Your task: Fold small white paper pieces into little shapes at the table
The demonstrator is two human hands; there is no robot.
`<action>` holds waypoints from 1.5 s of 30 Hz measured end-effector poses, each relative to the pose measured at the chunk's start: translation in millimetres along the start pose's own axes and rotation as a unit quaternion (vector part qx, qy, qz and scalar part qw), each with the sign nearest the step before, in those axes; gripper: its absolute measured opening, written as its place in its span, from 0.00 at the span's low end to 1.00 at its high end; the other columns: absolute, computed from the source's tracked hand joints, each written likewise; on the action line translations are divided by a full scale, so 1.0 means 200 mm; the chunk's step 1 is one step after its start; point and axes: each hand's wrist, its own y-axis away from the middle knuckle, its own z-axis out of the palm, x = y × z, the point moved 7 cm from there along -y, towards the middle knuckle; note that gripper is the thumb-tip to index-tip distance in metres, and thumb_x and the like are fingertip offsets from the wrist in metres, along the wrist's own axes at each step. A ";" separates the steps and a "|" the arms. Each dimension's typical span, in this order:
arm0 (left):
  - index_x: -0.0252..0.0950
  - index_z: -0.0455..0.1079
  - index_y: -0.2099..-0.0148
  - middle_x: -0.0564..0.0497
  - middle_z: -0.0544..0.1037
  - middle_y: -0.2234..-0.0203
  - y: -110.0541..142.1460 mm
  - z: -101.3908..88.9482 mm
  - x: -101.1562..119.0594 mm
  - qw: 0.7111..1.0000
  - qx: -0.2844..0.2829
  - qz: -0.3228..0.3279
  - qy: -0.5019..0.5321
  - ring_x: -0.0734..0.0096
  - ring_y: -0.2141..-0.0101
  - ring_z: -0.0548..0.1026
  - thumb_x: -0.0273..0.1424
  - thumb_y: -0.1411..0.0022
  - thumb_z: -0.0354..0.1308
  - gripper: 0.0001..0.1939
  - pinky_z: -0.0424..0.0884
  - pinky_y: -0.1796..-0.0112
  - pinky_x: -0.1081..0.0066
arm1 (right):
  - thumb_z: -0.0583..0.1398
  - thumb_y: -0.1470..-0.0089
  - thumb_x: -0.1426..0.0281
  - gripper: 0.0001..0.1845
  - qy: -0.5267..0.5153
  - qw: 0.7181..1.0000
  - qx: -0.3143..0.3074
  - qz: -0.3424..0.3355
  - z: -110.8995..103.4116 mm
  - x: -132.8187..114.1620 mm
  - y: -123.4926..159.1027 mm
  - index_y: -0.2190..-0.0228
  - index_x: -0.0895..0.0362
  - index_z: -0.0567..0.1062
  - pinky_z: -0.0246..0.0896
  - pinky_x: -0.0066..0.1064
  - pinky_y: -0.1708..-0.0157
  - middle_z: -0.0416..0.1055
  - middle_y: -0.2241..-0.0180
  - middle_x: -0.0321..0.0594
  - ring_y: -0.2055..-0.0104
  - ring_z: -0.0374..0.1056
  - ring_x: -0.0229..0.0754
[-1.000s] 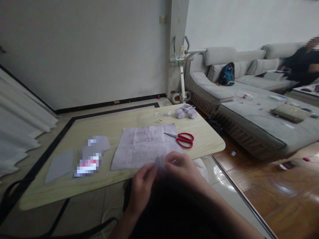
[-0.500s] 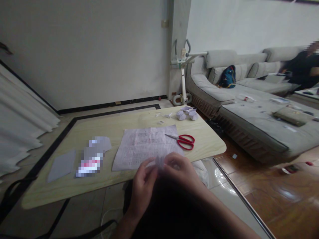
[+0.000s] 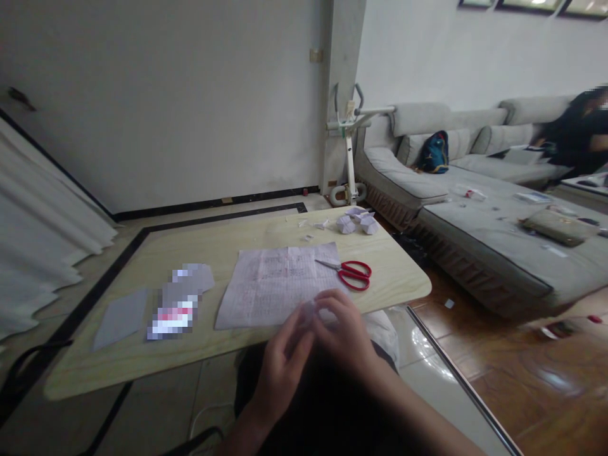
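Both hands are together at the table's near edge, closed on a small piece of folded white paper [image 3: 310, 311] that is partly hidden by the fingers. My left hand [image 3: 287, 351] grips it from the left. From the right, my right hand [image 3: 342, 332] holds it between bent fingers. Behind them a creased printed sheet [image 3: 266, 278] lies flat on the table. Scissors with red handles [image 3: 354, 275] rest across the sheet's right side, blades pointing left. Toward the far right corner sit several folded paper shapes [image 3: 346, 223], with small paper scraps [image 3: 308, 238] beside them.
On the left of the pale wooden table [image 3: 142, 253] lie a blank white sheet [image 3: 122, 318] and a pixelated item [image 3: 175, 304]. A grey sofa [image 3: 479, 234] with a blue backpack [image 3: 436, 152] stands to the right, where a person in dark clothing [image 3: 574, 136] sits. White exercise equipment [image 3: 350, 149] is behind.
My hands have drawn closer around the folded paper, which shows less between the fingers now. The camera view has tilted slightly up. The objects on the table keep their places.
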 end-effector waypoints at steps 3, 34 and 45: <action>0.38 0.71 0.45 0.46 0.78 0.48 -0.02 -0.01 -0.01 0.999 0.013 -0.016 0.034 0.58 0.47 0.74 0.33 0.37 0.59 0.18 0.72 0.49 0.64 | 0.62 0.49 0.75 0.04 0.021 1.000 -0.006 -0.011 0.01 -0.02 0.01 0.68 0.55 0.75 0.66 0.37 0.59 0.72 0.64 0.43 0.60 0.68 0.46; 0.32 0.72 0.45 0.42 0.80 0.53 0.01 -0.01 0.09 0.939 0.000 0.204 -0.277 0.61 0.53 0.79 0.27 0.34 0.50 0.17 0.75 0.53 0.66 | 0.56 0.58 0.81 0.15 -0.006 0.998 -0.032 -0.060 -0.03 -0.03 0.03 0.66 0.55 0.70 0.61 0.29 0.70 0.69 0.71 0.36 0.70 0.64 0.39; 0.32 0.75 0.59 0.45 0.83 0.72 0.01 0.00 0.17 0.875 0.049 0.301 -0.377 0.63 0.71 0.83 0.24 0.36 0.48 0.14 0.79 0.68 0.72 | 0.55 0.58 0.80 0.18 0.046 0.996 -0.047 -0.054 0.04 -0.01 0.05 0.63 0.56 0.72 0.61 0.29 0.70 0.70 0.70 0.38 0.71 0.65 0.40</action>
